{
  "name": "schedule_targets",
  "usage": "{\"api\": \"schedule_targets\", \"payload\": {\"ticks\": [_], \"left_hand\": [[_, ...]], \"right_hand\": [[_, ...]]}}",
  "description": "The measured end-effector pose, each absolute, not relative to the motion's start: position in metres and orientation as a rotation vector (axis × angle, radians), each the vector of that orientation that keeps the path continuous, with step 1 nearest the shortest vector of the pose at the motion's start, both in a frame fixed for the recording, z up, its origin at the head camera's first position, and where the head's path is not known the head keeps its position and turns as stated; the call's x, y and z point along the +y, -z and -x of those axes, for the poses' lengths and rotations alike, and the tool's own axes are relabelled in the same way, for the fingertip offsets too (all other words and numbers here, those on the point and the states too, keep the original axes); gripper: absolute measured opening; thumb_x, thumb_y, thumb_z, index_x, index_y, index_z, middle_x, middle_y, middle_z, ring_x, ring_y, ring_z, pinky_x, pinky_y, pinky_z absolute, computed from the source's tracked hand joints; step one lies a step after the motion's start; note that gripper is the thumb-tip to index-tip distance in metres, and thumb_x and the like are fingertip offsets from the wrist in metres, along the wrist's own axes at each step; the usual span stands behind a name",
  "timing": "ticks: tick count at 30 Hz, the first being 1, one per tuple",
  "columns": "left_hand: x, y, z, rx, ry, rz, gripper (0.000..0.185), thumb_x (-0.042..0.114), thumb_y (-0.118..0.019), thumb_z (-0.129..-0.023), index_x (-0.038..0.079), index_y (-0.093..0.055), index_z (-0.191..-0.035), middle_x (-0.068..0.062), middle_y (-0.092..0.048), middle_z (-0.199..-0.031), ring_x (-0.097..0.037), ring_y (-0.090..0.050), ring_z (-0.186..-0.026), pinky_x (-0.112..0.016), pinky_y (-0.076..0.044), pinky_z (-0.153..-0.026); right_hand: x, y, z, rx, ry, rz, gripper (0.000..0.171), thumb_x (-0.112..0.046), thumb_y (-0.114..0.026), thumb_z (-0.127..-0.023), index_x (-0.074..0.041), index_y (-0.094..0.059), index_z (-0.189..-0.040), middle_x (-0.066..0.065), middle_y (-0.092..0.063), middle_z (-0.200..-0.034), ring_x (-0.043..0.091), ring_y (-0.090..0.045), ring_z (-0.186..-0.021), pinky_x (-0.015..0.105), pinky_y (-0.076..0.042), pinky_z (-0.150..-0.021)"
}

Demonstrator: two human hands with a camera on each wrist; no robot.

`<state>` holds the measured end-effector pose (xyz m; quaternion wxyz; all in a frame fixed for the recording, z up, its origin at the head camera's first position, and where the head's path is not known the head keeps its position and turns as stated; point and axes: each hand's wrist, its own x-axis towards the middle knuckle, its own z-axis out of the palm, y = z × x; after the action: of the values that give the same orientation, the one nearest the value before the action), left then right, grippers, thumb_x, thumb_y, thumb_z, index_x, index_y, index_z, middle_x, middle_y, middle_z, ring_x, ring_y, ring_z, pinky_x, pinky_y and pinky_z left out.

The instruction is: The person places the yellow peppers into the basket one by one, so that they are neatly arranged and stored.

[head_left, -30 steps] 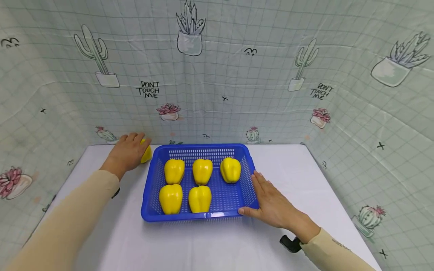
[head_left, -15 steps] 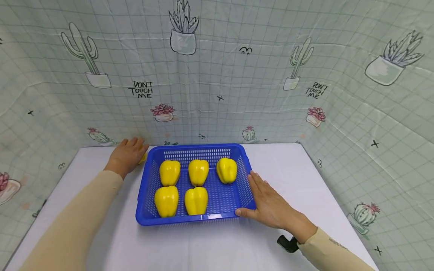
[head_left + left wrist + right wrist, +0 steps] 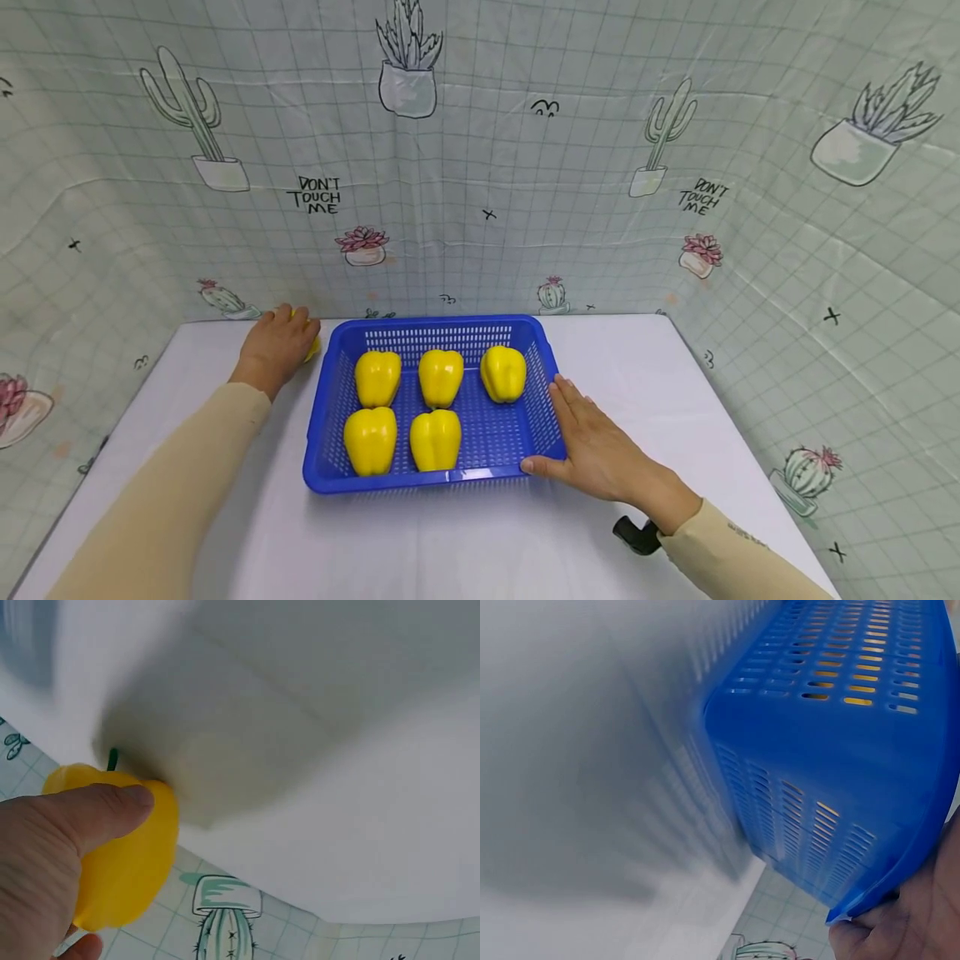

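Observation:
My left hand (image 3: 276, 348) grips a yellow bell pepper (image 3: 131, 866) with a green stem, just left of the blue basket's back left corner. In the left wrist view the thumb lies across the pepper's side. The head view shows only a sliver of it; whether it touches the table cannot be told. Several more yellow bell peppers (image 3: 440, 377) lie in the blue plastic basket (image 3: 429, 481), in a back row and a front row. My right hand (image 3: 600, 446) rests on the basket's front right corner, fingers straight along the right rim, thumb on the front rim.
A white table (image 3: 450, 550) bears the basket. A grid-patterned cloth (image 3: 480, 167) with cactus drawings hangs behind and along both sides. A black device (image 3: 636, 535) sits at the right wrist.
The head view has shifted slightly. My left hand has moved a little against the basket, and less of its pepper shows now. The right hand and the peppers in the basket keep their places.

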<state>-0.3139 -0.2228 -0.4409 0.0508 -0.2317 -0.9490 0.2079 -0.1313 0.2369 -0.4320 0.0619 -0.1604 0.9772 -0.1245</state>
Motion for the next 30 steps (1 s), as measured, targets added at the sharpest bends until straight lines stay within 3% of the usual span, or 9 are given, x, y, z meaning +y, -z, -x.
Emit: {"api": "schedule_targets", "payload": {"ticks": [5, 10, 22, 30], "left_hand": [[-0.227, 0.446, 0.308, -2.835, -0.593, 0.671, 0.045, -0.002, -0.083, -0.085, -0.002, -0.056, -0.121, -0.024, -0.055, -0.114, -0.043, -0.054, -0.112, -0.056, -0.052, -0.103], [-0.231, 0.451, 0.305, -2.798, -0.539, 0.637, 0.036, -0.004, -0.076, -0.088, -0.005, -0.054, -0.117, -0.027, -0.056, -0.114, -0.044, -0.053, -0.115, -0.056, -0.05, -0.101], [-0.237, 0.456, 0.294, -2.761, -0.379, 0.514, 0.033, -0.004, -0.065, -0.092, -0.011, -0.055, -0.123, -0.031, -0.058, -0.113, -0.048, -0.056, -0.113, -0.06, -0.049, -0.099], [-0.243, 0.46, 0.29, -2.732, -0.307, 0.425, 0.041, 0.004, -0.071, -0.088, -0.014, -0.052, -0.12, -0.033, -0.057, -0.108, -0.048, -0.057, -0.106, -0.06, -0.049, -0.094]], "right_hand": [[0.237, 0.432, 0.132, 2.969, 0.371, 0.5, 0.122, -0.083, -0.053, -0.091, 0.006, -0.017, -0.165, 0.027, -0.013, -0.174, 0.044, -0.021, -0.161, 0.061, -0.027, -0.128], [0.237, 0.432, 0.132, 2.974, 0.38, 0.502, 0.121, -0.082, -0.054, -0.091, 0.007, -0.018, -0.165, 0.027, -0.014, -0.174, 0.044, -0.021, -0.161, 0.061, -0.027, -0.128], [0.237, 0.433, 0.131, 2.978, 0.383, 0.512, 0.121, -0.082, -0.054, -0.092, 0.007, -0.017, -0.165, 0.027, -0.012, -0.174, 0.044, -0.021, -0.161, 0.061, -0.027, -0.128], [0.237, 0.432, 0.131, 2.965, 0.389, 0.512, 0.121, -0.081, -0.055, -0.093, 0.007, -0.015, -0.165, 0.028, -0.011, -0.174, 0.045, -0.021, -0.161, 0.062, -0.027, -0.127]]}}
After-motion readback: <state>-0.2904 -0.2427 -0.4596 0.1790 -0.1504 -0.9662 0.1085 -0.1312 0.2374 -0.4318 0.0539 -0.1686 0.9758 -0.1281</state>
